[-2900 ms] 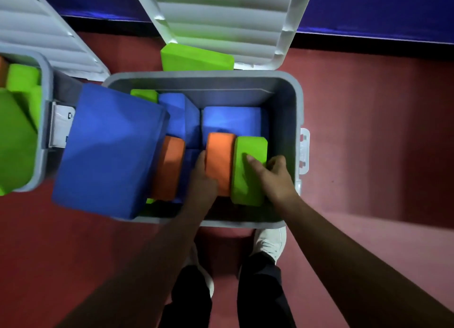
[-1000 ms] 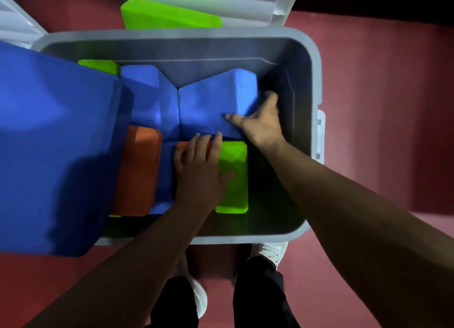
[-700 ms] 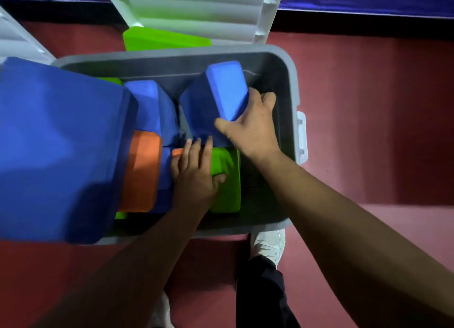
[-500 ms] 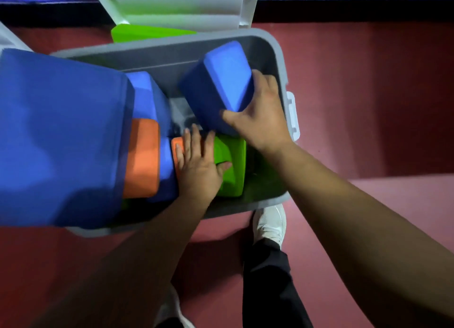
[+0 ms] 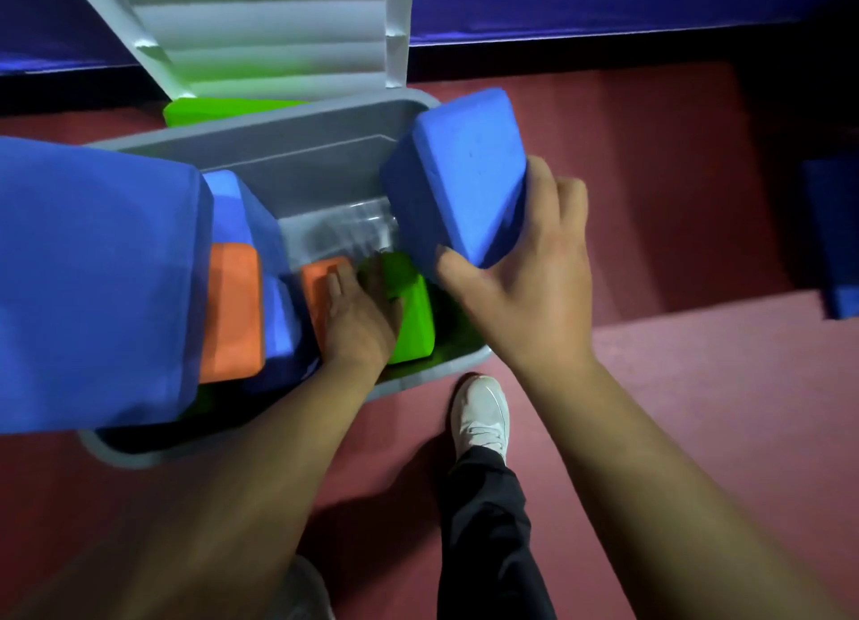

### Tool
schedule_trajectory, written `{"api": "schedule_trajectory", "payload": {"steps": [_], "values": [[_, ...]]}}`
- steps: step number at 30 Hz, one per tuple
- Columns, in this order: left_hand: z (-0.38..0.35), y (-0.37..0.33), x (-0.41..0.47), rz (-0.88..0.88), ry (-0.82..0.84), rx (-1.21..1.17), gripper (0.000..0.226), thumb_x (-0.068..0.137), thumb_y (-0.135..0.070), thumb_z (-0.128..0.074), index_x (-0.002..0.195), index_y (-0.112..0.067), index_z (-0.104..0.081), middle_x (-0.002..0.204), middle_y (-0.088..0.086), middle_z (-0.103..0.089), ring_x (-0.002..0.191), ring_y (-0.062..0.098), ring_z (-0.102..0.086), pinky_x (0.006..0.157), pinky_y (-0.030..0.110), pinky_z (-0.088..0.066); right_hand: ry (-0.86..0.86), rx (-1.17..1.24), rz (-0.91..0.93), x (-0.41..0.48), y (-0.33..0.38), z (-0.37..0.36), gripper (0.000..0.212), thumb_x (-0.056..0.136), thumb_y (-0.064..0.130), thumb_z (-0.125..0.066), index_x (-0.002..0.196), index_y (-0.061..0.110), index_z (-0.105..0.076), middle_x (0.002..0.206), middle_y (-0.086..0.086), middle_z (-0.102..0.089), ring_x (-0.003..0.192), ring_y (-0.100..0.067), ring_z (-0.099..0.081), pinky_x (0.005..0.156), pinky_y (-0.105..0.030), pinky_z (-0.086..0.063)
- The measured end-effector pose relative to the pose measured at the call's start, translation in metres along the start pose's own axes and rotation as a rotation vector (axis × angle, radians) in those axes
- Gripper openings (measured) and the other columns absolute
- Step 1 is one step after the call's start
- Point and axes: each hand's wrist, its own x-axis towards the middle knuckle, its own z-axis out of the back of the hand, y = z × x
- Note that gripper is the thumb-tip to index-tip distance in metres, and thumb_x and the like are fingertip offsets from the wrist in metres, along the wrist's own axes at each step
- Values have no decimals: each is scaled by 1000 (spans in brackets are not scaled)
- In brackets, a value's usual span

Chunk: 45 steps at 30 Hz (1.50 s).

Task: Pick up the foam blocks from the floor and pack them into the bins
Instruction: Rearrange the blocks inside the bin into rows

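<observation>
Blue foam block (image 5: 460,178): hangs above the right edge of the bin (image 5: 302,154), clasped at its lower end by the right grip (image 5: 525,294), looks light, squashy and unslippery, calls for squeezing across broad faces, with the left grip (image 5: 358,322) flat, unclenched, pressing the orange block (image 5: 318,278) and green block (image 5: 416,324) inside.

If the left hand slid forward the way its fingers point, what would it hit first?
Probably the gray bin's far wall: the left hand lies on the orange block and green block, with only bare bin floor ahead. Depth is unclear.
</observation>
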Motion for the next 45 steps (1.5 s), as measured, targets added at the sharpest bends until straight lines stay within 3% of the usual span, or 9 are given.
{"api": "schedule_trajectory", "payload": {"steps": [2, 7, 13, 20, 25, 30, 38, 42, 45], "values": [[3, -7, 2, -15, 18, 79, 57, 94, -30, -30, 149, -14, -26, 122, 16, -48, 109, 32, -44, 98, 39, -35, 45, -15, -38, -10, -13, 5, 78, 65, 38, -77, 130, 13, -44, 105, 4, -35, 93, -20, -46, 71, -31, -42], [0, -9, 12, 72, 51, -117, 70, 86, -30, -54, 146, -4, -29, 119, 31, -44, 112, 41, -41, 102, 43, -26, 130, -34, -87, -20, -36, 8, 74, 69, 38, -76, 129, 13, -41, 104, 4, -34, 88, -17, -43, 67, -26, -38], [10, -25, 17, 228, 143, -293, 88, 88, -28, -63, 155, -11, -8, 133, 34, -31, 115, 45, -40, 104, 39, -33, 151, -58, -90, -15, -38, 0, 79, 67, 41, -77, 130, 9, -41, 103, 2, -35, 88, -21, -42, 75, -28, -40], [22, -30, 37, 520, 134, -622, 70, 79, -17, -76, 133, 1, -36, 144, 26, -26, 132, 42, -31, 110, 39, -30, 190, -88, -99, 4, -43, -6, 92, 72, 44, -73, 143, 3, -32, 109, -9, -50, 96, -31, -48, 85, -38, -42], [10, -23, 23, 409, 19, -454, 81, 66, -44, -83, 124, -6, -40, 133, 27, -41, 126, 42, -36, 107, 43, -28, 303, -69, -124, 14, -52, 1, 111, 78, 42, -71, 159, 15, 1, 132, -15, -51, 115, -34, -49, 97, -39, -41], [15, -17, 20, 313, 8, -458, 81, 71, -41, -81, 126, -4, -36, 125, 29, -48, 117, 44, -42, 95, 43, -35, 378, -119, -31, 6, -47, 13, 106, 77, 44, -70, 155, 47, 3, 97, -6, -45, 90, -32, -47, 80, -35, -41], [13, 3, 1, 293, -58, -495, 79, 72, -38, -82, 132, -8, -40, 123, 28, -45, 116, 45, -43, 101, 45, -32, 492, -212, -53, -16, -45, -31, 102, 82, 53, -64, 157, 40, 4, 119, -16, -47, 97, -34, -45, 88, -37, -38], [7, 11, 3, 235, -59, -542, 58, 83, -22, -70, 134, -9, -45, 126, 26, -44, 119, 44, -44, 104, 44, -32, 535, -260, -11, -15, -48, -52, 102, 87, 55, -59, 157, 30, 10, 120, -19, -47, 102, -35, -46, 92, -39, -39], [-4, 25, 5, 139, -193, -377, 52, 82, -26, -68, 129, -11, -53, 123, 25, -49, 118, 44, -45, 107, 49, -32, 663, -270, -19, -22, -59, -78, 94, 94, 51, -53, 156, 29, 14, 119, -22, -46, 99, -38, -51, 92, -44, -43]]}}
